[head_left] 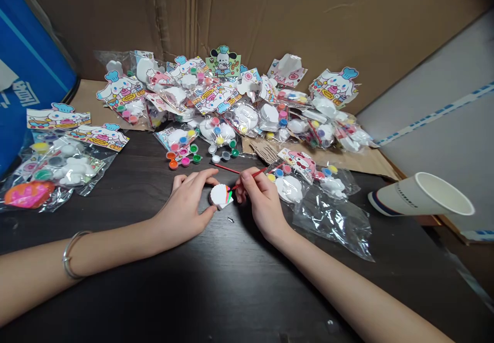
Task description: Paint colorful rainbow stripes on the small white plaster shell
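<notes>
My left hand (189, 201) pinches a small white plaster figure (218, 194) by its left side, thumb below and fingers above. Orange and green paint marks the figure's right edge. In my right hand (260, 199) is a thin red paintbrush (252, 174), its dark tip at the painted edge. A second red brush (224, 168) lies on the table just behind. Beyond my hands are open paint pots in orange, pink and green (184, 156), and another strip with white, grey and green pots (224, 152). A tiny pale scrap (230, 220) lies below the figure.
Many clear bags with white figures, paint pots and cartoon cards (216, 98) are heaped at the back. More bags (65, 163) lie at the left, one figure painted orange and pink. An unfilled plastic bag (335, 222) and a paper cup (417, 196) are at the right.
</notes>
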